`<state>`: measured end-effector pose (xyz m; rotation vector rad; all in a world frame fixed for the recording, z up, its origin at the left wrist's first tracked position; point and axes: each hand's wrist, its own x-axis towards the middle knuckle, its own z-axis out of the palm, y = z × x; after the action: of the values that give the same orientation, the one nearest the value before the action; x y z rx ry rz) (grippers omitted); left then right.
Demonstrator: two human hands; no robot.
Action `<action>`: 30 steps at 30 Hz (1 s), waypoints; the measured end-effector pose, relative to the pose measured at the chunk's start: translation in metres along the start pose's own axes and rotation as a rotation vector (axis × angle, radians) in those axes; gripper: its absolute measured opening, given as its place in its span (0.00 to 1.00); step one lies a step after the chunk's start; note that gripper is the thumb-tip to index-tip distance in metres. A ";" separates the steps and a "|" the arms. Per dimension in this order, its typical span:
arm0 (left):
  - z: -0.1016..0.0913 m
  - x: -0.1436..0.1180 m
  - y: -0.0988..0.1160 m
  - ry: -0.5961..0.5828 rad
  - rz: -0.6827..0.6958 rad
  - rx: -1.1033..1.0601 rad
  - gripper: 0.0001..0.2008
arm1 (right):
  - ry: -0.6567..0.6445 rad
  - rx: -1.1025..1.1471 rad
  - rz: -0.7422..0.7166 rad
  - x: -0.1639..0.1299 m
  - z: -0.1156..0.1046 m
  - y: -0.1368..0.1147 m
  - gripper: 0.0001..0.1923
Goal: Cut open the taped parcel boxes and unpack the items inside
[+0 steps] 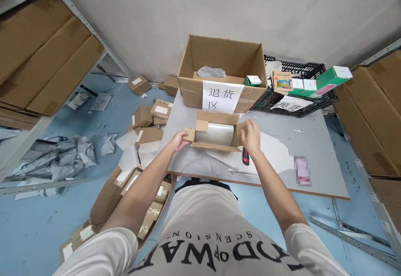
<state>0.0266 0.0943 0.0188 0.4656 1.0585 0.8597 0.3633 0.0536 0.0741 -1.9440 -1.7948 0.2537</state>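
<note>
A small open cardboard box (216,147) stands on the table with its flaps up. Inside it lies something cylindrical in clear, shiny wrapping (219,133), perhaps bubble wrap; its contents I cannot make out. My left hand (179,141) pinches the box's left flap between thumb and fingers. At the other end, my right hand (251,137) has its fingers curled at the right flap, partly hiding it. Just below that hand, a red and black box cutter (245,156) rests on white sheet material (275,153).
Behind stands a large open carton (191,92) with a paper sign. Right of it, a black crate (326,96) holds green-and-white boxes (333,79). A blurred pink item (302,170) lies at the table's right. Parcels (148,136) and grey bags (72,159) cover the floor leftward.
</note>
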 end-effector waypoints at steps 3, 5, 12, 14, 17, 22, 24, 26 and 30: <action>0.009 -0.003 0.010 0.077 0.132 0.270 0.24 | -0.434 -0.150 -0.314 0.035 0.005 -0.040 0.18; 0.020 -0.011 0.018 0.187 0.323 0.536 0.26 | -0.621 -0.300 -0.403 0.054 0.018 -0.060 0.15; 0.064 -0.051 0.009 -0.153 0.761 1.525 0.25 | -0.622 -0.520 -0.431 0.064 0.057 -0.076 0.23; 0.069 -0.053 -0.002 -0.184 0.721 1.680 0.28 | -0.587 -0.534 -0.445 0.061 0.062 -0.075 0.24; 0.067 -0.052 -0.014 -0.193 0.663 1.809 0.33 | -0.567 -0.546 -0.398 0.059 0.067 -0.075 0.22; 0.056 -0.052 -0.027 -0.227 0.670 1.895 0.34 | -0.665 -0.547 -0.341 0.051 0.075 -0.078 0.18; 0.054 -0.053 -0.031 -0.228 0.673 1.911 0.34 | -0.734 -0.553 -0.333 0.044 0.078 -0.077 0.18; 0.052 -0.053 -0.034 -0.231 0.675 1.916 0.34 | -0.788 -0.559 -0.330 0.038 0.081 -0.074 0.19; 0.052 -0.053 -0.035 -0.233 0.682 1.914 0.35 | -0.875 -0.556 -0.350 0.040 0.081 -0.072 0.20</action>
<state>0.0746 0.0339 0.0470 2.5412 1.2400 0.0318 0.2686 0.1126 0.0444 -1.9509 -2.9987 0.6029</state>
